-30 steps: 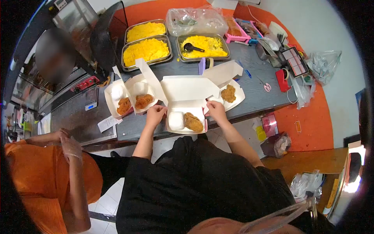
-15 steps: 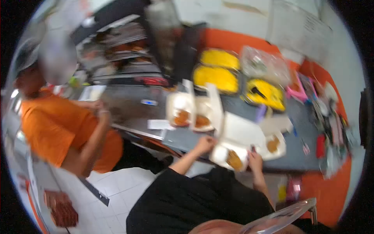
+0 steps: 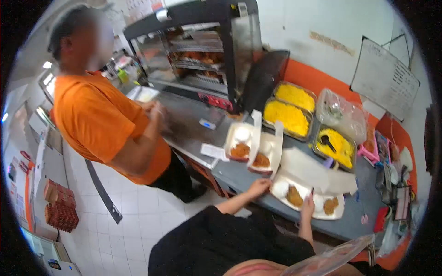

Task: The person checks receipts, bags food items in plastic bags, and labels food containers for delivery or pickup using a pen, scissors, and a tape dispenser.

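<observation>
Two open white meal boxes stand side by side at the counter's front edge. The nearer meal box point(image 3: 282, 177) holds a white rice mound point(image 3: 280, 189) and a piece of fried chicken point(image 3: 294, 197); the second meal box point(image 3: 340, 212) has rice and another fried chicken piece point(image 3: 330, 205). My left hand point(image 3: 260, 186) is closed, fingers pinched together right at the nearer box's left corner; what they hold is hidden. Between the boxes' front sides, my right hand point(image 3: 307, 205) grips a slim dark stick-like thing point(image 3: 312, 191) pointing up.
Two more open boxes point(image 3: 252, 156) with rice and chicken stand to the left. Behind are trays of yellow rice point(image 3: 287, 117), one with a black spoon point(image 3: 328, 143). A person in orange point(image 3: 96, 122) stands left, by a glass food warmer point(image 3: 198, 55).
The view has swung left, shifting everything rightward. My left hand has come closer to the nearer box's left corner. My right hand stays by the boxes with the dark thing.
</observation>
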### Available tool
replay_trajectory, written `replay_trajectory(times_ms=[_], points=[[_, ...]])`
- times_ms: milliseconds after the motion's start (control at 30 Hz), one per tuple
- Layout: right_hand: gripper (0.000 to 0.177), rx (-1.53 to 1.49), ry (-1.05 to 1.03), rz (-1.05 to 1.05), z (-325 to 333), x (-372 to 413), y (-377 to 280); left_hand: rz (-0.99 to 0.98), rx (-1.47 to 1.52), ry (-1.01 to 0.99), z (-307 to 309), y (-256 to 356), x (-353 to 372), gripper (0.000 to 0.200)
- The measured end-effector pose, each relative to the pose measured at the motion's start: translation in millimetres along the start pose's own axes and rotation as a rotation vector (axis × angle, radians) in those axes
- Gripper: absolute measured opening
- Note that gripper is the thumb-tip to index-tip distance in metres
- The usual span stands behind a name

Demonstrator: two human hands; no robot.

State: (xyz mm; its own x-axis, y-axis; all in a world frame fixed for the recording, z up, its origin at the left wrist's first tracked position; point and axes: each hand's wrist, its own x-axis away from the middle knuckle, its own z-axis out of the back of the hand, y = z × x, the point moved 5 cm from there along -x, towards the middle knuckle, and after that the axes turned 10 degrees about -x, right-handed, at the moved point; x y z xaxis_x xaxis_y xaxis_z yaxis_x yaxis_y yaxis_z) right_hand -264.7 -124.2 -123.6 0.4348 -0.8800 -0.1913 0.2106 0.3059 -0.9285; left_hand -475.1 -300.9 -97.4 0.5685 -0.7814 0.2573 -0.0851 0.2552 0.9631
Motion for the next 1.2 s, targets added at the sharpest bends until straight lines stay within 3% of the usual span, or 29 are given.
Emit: replay_trajectory(times_ms=[67, 100, 133, 167, 200, 267, 333, 500, 567, 600, 633, 667, 733, 800, 833, 867, 933, 1000, 1033, 1133, 1167, 1200], points=[[0.038, -0.108, -0.073, -0.273, 10, 19, -71, -0.13, -0.328, 0.158, 18, 11, 19, 0.023], [0.037, -0.134, 0.013, -0.063, 12, 26, -64, -0.103, -0.374, 0.215, 34, 23, 38, 0.021], [0.039, -0.245, 0.031, -0.037, 16, 40, -80, -0.167, -0.454, 0.387, 55, 33, 55, 0.019], [0.036, -0.129, 0.01, 0.067, 23, 50, -91, -0.174, -0.357, 0.533, 79, 28, 66, 0.017], [0.034, -0.019, -0.017, 0.169, 28, 62, -102, -0.249, -0.448, 0.704, 108, 15, 66, 0.015], [0.031, 0.086, -0.008, 0.138, 38, 84, -103, -0.2, -0.607, 0.913, 159, 21, 69, 0.009], [0.03, 0.204, -0.119, 0.152, 40, 103, -83, -0.413, -0.911, 1.085, 195, 36, 64, 0.013], [0.028, 0.122, -0.159, 0.07, 37, 107, -93, -0.536, -1.208, 0.777, 242, 51, 7, 0.032], [0.028, 0.18, -0.182, 0.079, 34, 102, -98, -0.317, -1.17, 0.32, 240, 32, -25, 0.036], [0.028, 0.223, -0.221, 0.102, 32, 101, -100, -0.32, -1.381, 0.346, 236, 31, -26, 0.042], [0.028, 0.234, -0.183, 0.086, 33, 95, -104, -0.144, -1.431, 0.303, 234, 38, -27, 0.041], [0.027, 0.232, -0.253, 0.162, 30, 93, -114, -0.063, -1.297, 0.283, 245, 20, -38, 0.038], [0.026, 0.236, -0.302, 0.215, 30, 98, -123, 0.045, -1.407, 0.345, 239, 40, -21, 0.021], [0.026, 0.271, -0.221, 0.156, 37, 101, -121, -0.137, -1.421, 0.513, 251, 32, -8, 0.018], [0.024, 0.214, -0.243, 0.139, 38, 104, -117, -0.071, -1.435, 0.498, 253, 32, -2, 0.022], [0.023, 0.156, -0.264, 0.131, 41, 105, -116, -0.123, -1.399, 0.442, 266, 16, -3, 0.028], [0.022, 0.158, -0.203, 0.095, 53, 104, -119, -0.111, -1.078, 0.599, 288, 11, 8, 0.026], [0.021, 0.142, -0.165, 0.077, 60, 104, -125, -0.228, -0.831, 0.707, 253, 79, 50, 0.021], [0.022, 0.083, -0.135, 0.068, 62, 102, -129, -0.311, -0.555, 0.676, 235, 101, 60, 0.021], [0.027, -0.073, -0.184, -0.035, 63, 81, -176, -0.625, 0.062, 0.439, 133, 169, 84, 0.025], [0.03, -0.264, -0.276, 0.02, 55, 73, -198, -0.675, -0.113, 0.309, 95, 181, 86, 0.03], [0.032, -0.461, -0.371, 0.075, 48, 66, -218, -0.507, -0.044, 0.128, 41, 198, 91, 0.032]])
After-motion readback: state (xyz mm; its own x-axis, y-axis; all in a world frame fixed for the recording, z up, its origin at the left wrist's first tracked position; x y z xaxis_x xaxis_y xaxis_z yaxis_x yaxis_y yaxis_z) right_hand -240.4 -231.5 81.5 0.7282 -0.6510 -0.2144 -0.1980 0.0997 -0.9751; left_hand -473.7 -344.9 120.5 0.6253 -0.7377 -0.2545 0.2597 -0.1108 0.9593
